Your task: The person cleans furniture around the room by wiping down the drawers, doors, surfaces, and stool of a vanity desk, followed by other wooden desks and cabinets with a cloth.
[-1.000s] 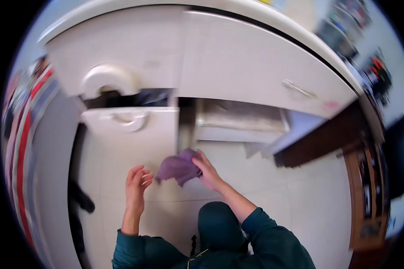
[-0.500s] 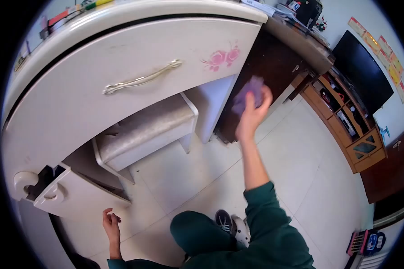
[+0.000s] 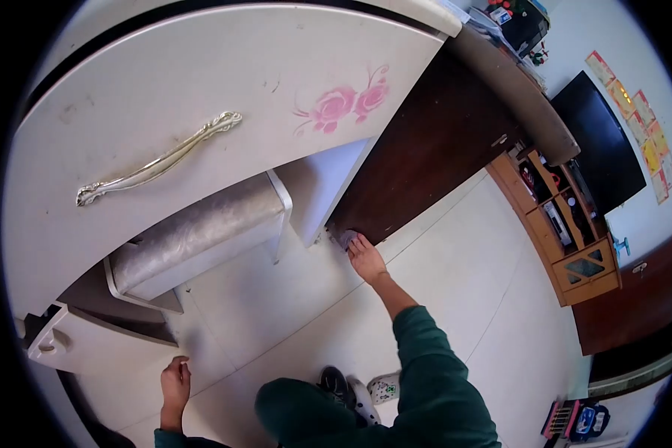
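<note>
My right hand (image 3: pixel 367 259) is closed on a purple cloth (image 3: pixel 347 238), of which only a small part shows. It presses the cloth at the bottom corner of a dark brown wooden panel (image 3: pixel 425 134), close to the floor. Low on the left, my left hand (image 3: pixel 175 384) hangs beside a half-open white cabinet door (image 3: pixel 101 340). Its fingers are curled in, and I see nothing in them.
Above is a white drawer front with a metal handle (image 3: pixel 160 160) and pink painted roses. A padded stool (image 3: pixel 201 231) stands beneath it. To the right are a wooden TV cabinet (image 3: pixel 560 224) and a television (image 3: pixel 601 142). Pale tiles (image 3: pixel 299 313) cover the floor.
My right hand has brought the purple cloth down from mid-height to the panel's bottom corner. The view has moved closer to the drawer. My left hand's fingers have curled in more.
</note>
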{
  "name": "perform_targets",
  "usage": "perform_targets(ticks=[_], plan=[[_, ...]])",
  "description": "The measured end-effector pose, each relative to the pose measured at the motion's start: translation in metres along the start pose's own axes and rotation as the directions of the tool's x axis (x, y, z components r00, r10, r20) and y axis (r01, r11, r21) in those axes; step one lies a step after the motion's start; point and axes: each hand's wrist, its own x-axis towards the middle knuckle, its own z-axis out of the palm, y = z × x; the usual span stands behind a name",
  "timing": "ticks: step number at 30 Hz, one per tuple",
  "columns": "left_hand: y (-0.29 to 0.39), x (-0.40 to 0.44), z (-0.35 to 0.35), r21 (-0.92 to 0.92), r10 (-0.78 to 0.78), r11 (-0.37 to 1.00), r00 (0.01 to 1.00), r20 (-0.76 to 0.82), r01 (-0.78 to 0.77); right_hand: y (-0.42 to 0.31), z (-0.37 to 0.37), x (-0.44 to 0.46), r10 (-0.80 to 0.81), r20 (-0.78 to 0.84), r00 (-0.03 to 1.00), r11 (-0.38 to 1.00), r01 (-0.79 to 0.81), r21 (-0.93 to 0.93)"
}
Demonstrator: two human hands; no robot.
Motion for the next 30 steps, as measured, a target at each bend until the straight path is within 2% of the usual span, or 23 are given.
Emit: perform_targets(ticks=[2, 3, 4, 5, 6, 9, 10, 12, 13, 14, 15, 16, 17, 18, 20, 22, 24, 25, 26, 27, 28, 29, 30], plan=[[0.002, -0.003, -0.002, 0.014, -0.034, 0.999, 0.996, 0.08, 0.033, 0.029, -0.02, -0.012, 0.074, -0.208, 0.975, 0.996, -0.062, 0.06], [-0.001, -0.006, -0.002, -0.008, -0.068, 0.998, 0.993, 0.094, 0.069, 0.052, -0.037, -0.015, 0.202, -0.452, 0.869, 0.979, -0.19, 0.074], [-0.004, -0.006, -0.001, -0.012, -0.062, 0.998, 0.993, 0.096, 0.063, 0.085, -0.082, -0.016, 0.338, -0.474, 0.813, 0.941, -0.291, 0.172], [-0.008, -0.008, -0.002, 0.0, -0.071, 0.997, 0.993, 0.094, 0.072, 0.121, -0.121, -0.018, 0.401, -0.634, 0.661, 0.905, -0.395, 0.16], [-0.011, -0.011, -0.005, 0.017, -0.083, 0.996, 0.992, 0.096, 0.082, 0.155, -0.162, -0.023, 0.445, -0.637, 0.63, 0.873, -0.464, 0.15], [-0.01, -0.013, -0.007, 0.023, -0.075, 0.997, 0.991, 0.111, 0.073, 0.221, -0.238, -0.019, 0.518, -0.758, 0.396, 0.753, -0.631, 0.185], [-0.01, -0.012, -0.005, 0.019, -0.077, 0.997, 0.991, 0.108, 0.076, 0.222, -0.236, -0.014, 0.514, -0.761, 0.396, 0.756, -0.629, 0.183], [-0.011, -0.014, -0.007, 0.01, -0.07, 0.998, 0.991, 0.115, 0.069, 0.21, -0.218, 0.001, 0.503, -0.705, 0.5, 0.792, -0.594, 0.143], [-0.009, -0.014, -0.009, 0.01, -0.071, 0.997, 0.991, 0.11, 0.071, 0.185, -0.19, 0.003, 0.493, -0.614, 0.616, 0.807, -0.588, 0.058], [-0.006, -0.014, -0.009, 0.003, -0.065, 0.998, 0.992, 0.108, 0.065, 0.156, -0.131, 0.013, 0.406, -0.585, 0.702, 0.867, -0.499, 0.003], [-0.004, -0.013, -0.01, -0.003, -0.054, 0.999, 0.993, 0.105, 0.054, 0.117, -0.141, -0.008, 0.362, -0.448, 0.817, 0.915, -0.403, 0.005], [-0.007, -0.014, -0.009, -0.007, -0.049, 0.999, 0.995, 0.092, 0.05, 0.094, -0.099, -0.01, 0.205, -0.374, 0.905, 0.973, -0.23, -0.022], [-0.011, -0.014, -0.005, 0.059, -0.027, 0.998, 0.996, 0.079, 0.022, 0.089, -0.088, -0.017, 0.191, -0.296, 0.936, 0.98, -0.164, 0.115], [-0.015, -0.014, -0.003, 0.132, -0.003, 0.991, 0.997, 0.077, -0.007, 0.103, -0.094, -0.021, 0.196, -0.301, 0.933, 0.979, -0.168, 0.117], [-0.019, -0.014, -0.004, 0.137, 0.027, 0.99, 0.995, 0.1, -0.041, 0.148, -0.134, -0.029, 0.373, -0.589, 0.717, 0.915, -0.39, 0.104], [-0.018, -0.015, -0.005, 0.129, 0.05, 0.989, 0.99, 0.129, -0.066, 0.202, -0.228, -0.044, 0.573, -0.564, 0.594, 0.78, -0.607, 0.153], [-0.012, -0.014, -0.007, 0.142, -0.016, 0.99, 0.99, 0.138, -0.003, 0.234, -0.248, -0.039, 0.492, -0.799, 0.345, 0.759, -0.62, 0.199], [-0.013, -0.014, -0.006, 0.143, -0.017, 0.99, 0.99, 0.14, -0.003, 0.226, -0.237, -0.032, 0.509, -0.782, 0.36, 0.743, -0.643, 0.187], [-0.014, -0.014, -0.005, 0.14, -0.02, 0.99, 0.99, 0.142, 0.0, 0.21, -0.217, -0.031, 0.552, -0.705, 0.445, 0.773, -0.591, 0.231], [-0.015, -0.014, -0.005, 0.136, -0.019, 0.991, 0.99, 0.139, 0.0, 0.178, -0.175, -0.027, 0.515, -0.661, 0.545, 0.784, -0.611, 0.107], [-0.014, -0.013, -0.006, 0.134, -0.017, 0.991, 0.99, 0.137, -0.002, 0.148, -0.118, -0.015, 0.415, -0.655, 0.632, 0.853, -0.52, 0.04], [-0.012, -0.013, -0.007, 0.134, -0.003, 0.991, 0.991, 0.13, -0.015, 0.116, -0.104, -0.023, 0.326, -0.447, 0.833, 0.921, -0.386, -0.047], [-0.01, -0.013, -0.006, 0.134, 0.009, 0.991, 0.992, 0.126, -0.026, 0.083, -0.09, -0.031, 0.206, -0.198, 0.958, 0.974, -0.22, -0.05]])
